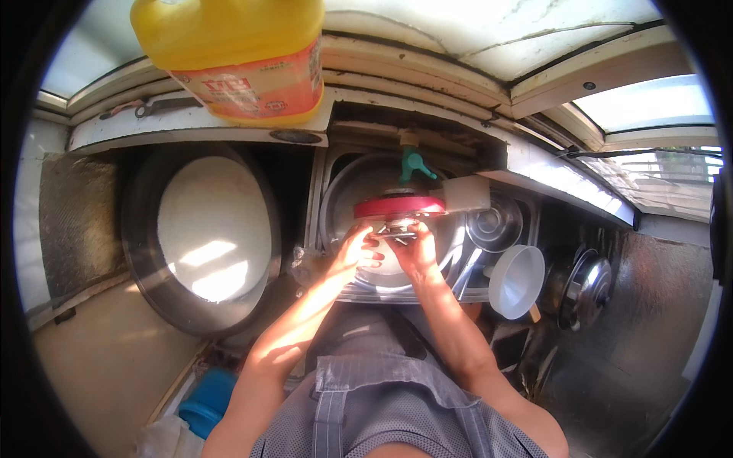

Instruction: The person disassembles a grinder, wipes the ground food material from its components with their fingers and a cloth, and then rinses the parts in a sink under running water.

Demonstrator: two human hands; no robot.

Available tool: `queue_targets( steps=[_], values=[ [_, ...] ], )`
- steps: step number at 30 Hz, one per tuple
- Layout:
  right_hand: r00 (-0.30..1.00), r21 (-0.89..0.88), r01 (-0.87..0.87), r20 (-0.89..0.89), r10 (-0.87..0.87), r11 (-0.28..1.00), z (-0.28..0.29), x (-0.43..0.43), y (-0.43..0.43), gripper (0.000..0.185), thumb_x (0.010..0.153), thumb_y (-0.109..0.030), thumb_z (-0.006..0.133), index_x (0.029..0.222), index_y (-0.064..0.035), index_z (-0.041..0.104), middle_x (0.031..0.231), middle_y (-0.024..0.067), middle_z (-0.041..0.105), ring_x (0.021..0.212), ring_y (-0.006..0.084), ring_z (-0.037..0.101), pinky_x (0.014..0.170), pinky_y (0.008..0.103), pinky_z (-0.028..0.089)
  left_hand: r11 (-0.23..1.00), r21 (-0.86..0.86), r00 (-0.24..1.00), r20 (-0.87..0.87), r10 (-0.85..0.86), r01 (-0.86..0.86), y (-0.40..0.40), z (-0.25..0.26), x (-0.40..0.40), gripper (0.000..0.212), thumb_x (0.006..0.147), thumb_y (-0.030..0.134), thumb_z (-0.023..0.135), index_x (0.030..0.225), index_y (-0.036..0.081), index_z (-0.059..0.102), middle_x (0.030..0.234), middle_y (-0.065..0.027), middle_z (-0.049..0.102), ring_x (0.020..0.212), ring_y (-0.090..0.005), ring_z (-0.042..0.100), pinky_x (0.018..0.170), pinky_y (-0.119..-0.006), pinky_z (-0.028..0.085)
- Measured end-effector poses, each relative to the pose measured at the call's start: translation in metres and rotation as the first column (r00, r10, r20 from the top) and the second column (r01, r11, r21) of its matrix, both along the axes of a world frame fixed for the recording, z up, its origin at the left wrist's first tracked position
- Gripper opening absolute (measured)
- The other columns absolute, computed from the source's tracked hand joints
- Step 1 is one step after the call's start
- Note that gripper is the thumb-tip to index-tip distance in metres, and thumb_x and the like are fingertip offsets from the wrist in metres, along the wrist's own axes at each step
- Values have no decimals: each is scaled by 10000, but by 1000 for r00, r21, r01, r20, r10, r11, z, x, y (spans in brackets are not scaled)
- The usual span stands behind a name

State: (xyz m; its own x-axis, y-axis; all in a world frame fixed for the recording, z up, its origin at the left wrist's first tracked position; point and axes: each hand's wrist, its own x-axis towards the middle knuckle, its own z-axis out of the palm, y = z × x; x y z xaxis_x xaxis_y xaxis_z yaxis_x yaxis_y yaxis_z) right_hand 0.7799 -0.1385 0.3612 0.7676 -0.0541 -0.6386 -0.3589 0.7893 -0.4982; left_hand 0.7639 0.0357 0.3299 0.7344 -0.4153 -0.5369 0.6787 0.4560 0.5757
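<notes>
Over a metal basin in the sink, my left hand and my right hand grip opposite ends of a small metal fitting. A red round rim sits just beyond the fitting, seen edge-on, with a metal part above it. Whether the fitting and the red piece are joined is hard to tell. My left hand's lower fingers are loosely spread. Past the red piece hangs a tap with a green handle. Pale liquid or a pale surface shows in the basin below my hands.
A large metal pot with whitish contents stands left. A yellow jug sits on the ledge. Right of the basin are a small metal bowl, a white funnel and a lidded pot. A blue container is low left.
</notes>
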Motion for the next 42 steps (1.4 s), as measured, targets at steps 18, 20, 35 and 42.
queue_targets(
  steps=[18,20,35,42],
  values=[
    [929,197,-371,89,360,908,-46,-41,-82,620,870,-360,670,1375,-55,478,1363,112,549,1252,300,525,1051,496,434,926,369,994,36,-99,79,14,-43,13,578,977,321,547,1414,-32,410,1362,-193,519,1203,-257,534,1017,-365,417],
    [922,210,-384,136,362,899,-42,-42,-84,531,885,-323,649,1329,-56,531,1329,118,581,1227,302,549,1033,499,451,813,562,958,117,-262,153,4,-22,53,517,970,296,553,1369,-22,473,1304,-187,561,1194,-256,538,1019,-350,405],
    [842,234,-523,-6,540,819,-30,-40,-108,357,935,-106,503,1284,-52,558,1252,106,630,1163,278,593,1010,484,461,927,290,955,101,-278,239,-62,-101,108,222,952,174,567,1002,-32,633,846,-129,682,676,-200,684,590,-296,559],
    [816,258,-549,-41,577,795,-41,-43,-115,340,926,-111,530,1255,-47,586,1235,112,638,1119,286,620,991,494,478,940,278,959,145,-245,198,-66,-112,94,210,773,10,677,975,-36,646,797,-117,667,665,-183,659,585,-287,524]
  ],
)
